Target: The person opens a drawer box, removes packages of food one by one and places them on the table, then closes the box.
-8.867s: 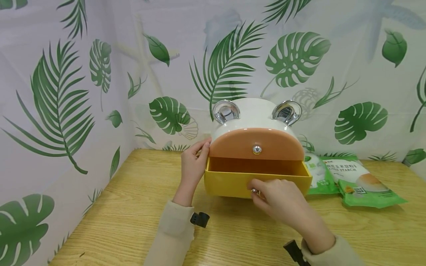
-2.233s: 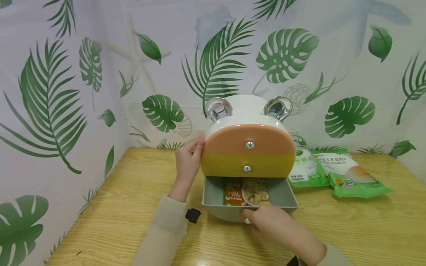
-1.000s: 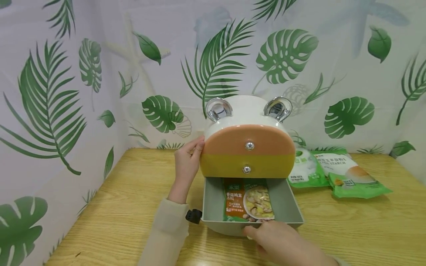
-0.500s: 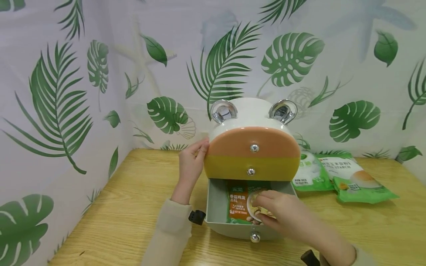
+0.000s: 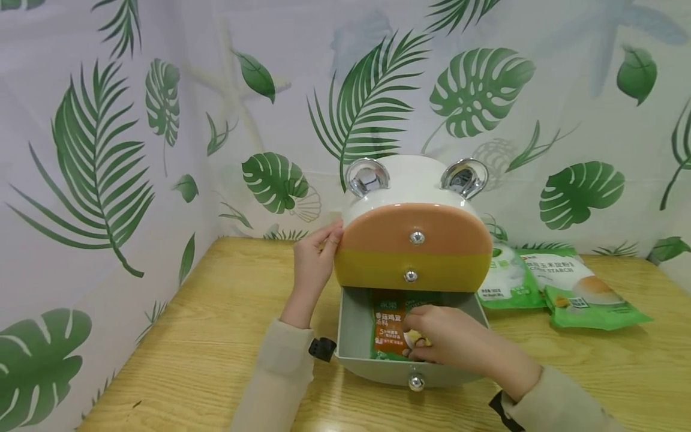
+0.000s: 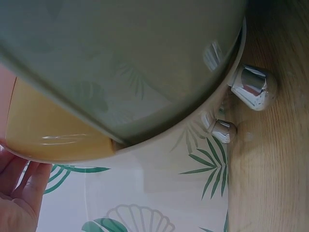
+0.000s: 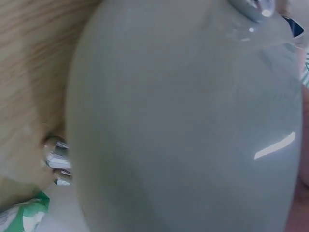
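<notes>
A toy-like frog-shaped drawer box [image 5: 415, 228] stands on the table with its grey bottom drawer [image 5: 356, 348] pulled out. In that drawer lies an orange-and-green soup mix packet [image 5: 388, 330] with a food picture. My right hand [image 5: 459, 336] reaches inside and grips the packet's right part between curled fingers and thumb, covering much of the picture. At the box's left edge, the fingertips and thumb of my left hand [image 5: 313, 258] touch the white side; the left hand [image 6: 21, 198] shows there in the left wrist view too. The right wrist view mostly shows the drawer's grey outside [image 7: 183, 121].
Right of the box lie a white-and-green bag [image 5: 507, 282] and a corn starch bag [image 5: 588, 294] on the wooden table [image 5: 194, 348]. The orange top drawer [image 5: 378, 228] and yellow middle drawer [image 5: 372, 270] are closed. A leaf-patterned cloth [image 5: 291, 114] hangs behind.
The yellow drawer, out in the oldest frame, has been pushed in and the grey one pulled out. My right hand left its knob and moved onto the packet. My left hand stayed at the side.
</notes>
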A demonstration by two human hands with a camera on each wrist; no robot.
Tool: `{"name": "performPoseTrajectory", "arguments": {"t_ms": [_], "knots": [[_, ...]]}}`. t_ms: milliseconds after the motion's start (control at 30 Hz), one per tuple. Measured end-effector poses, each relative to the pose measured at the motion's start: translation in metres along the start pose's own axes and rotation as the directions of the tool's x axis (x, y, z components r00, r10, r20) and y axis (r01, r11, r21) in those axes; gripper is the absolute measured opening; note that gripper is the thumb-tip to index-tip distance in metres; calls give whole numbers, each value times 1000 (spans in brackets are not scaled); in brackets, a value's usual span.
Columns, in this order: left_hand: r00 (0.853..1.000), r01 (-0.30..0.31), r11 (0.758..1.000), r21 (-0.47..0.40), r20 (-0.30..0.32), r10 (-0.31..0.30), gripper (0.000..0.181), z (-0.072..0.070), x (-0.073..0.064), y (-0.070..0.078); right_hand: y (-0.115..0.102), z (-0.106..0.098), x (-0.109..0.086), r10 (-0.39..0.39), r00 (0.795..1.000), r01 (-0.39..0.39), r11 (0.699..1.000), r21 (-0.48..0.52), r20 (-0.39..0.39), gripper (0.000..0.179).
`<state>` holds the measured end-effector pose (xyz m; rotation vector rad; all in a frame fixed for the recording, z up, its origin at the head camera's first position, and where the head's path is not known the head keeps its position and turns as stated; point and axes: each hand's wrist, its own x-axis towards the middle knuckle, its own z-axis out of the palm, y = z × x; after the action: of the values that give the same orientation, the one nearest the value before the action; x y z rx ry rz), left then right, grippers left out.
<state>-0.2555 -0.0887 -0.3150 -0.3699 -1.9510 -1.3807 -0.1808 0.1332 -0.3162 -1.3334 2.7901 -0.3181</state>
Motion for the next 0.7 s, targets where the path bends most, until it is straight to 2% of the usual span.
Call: {"name": "performPoseTrajectory", "arguments": {"t_ms": [267,500,700], "knots": [[1000,-5,1000,-13,4,5,25,0,0,-1,5,8,5,16,999,-18,999,37,48,18],[1000,-6,1000,-8,6,6,26,-1,1,0,8,12,10,9,996,-14,998,56,85,29],[1000,-6,1000,-4,9,6,26,-1,1,-1,12,19,15,-7,993,2,999,45,118,19]]}}
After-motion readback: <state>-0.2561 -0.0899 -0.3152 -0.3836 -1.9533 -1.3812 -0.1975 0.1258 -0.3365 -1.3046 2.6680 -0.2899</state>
